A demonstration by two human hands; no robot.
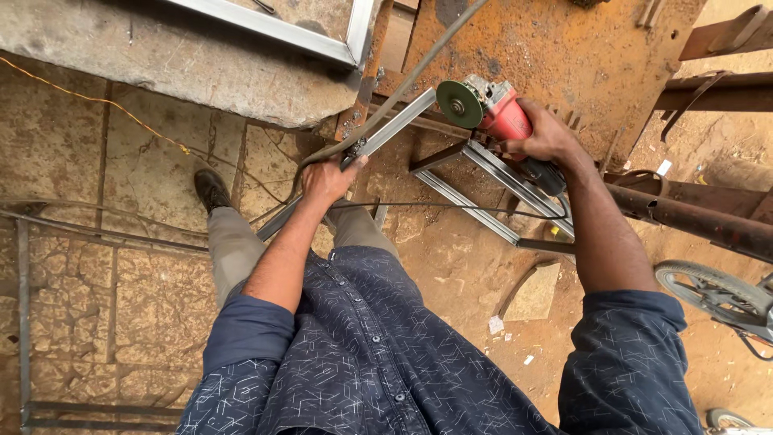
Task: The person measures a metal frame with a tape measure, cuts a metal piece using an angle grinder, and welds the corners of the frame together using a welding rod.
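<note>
The left hand (326,179) grips the shiny metal bar (398,121) by its near end, the right hand (543,133) squeezes the red grinder (491,109) with its green disc beside the bar's far end, so grinding looks underway and needs steady hands.

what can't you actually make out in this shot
Head view only:
- Left hand on the metal bar: its palm side and fingertips are hidden by the hand itself.
- Right hand covers the grinder body, so any switch is hidden.
- Whether the disc spins or touches the bar: cannot tell.
- Bicycle wheel: cut off by the right edge.
- Right foot: hidden by the torso.
</note>
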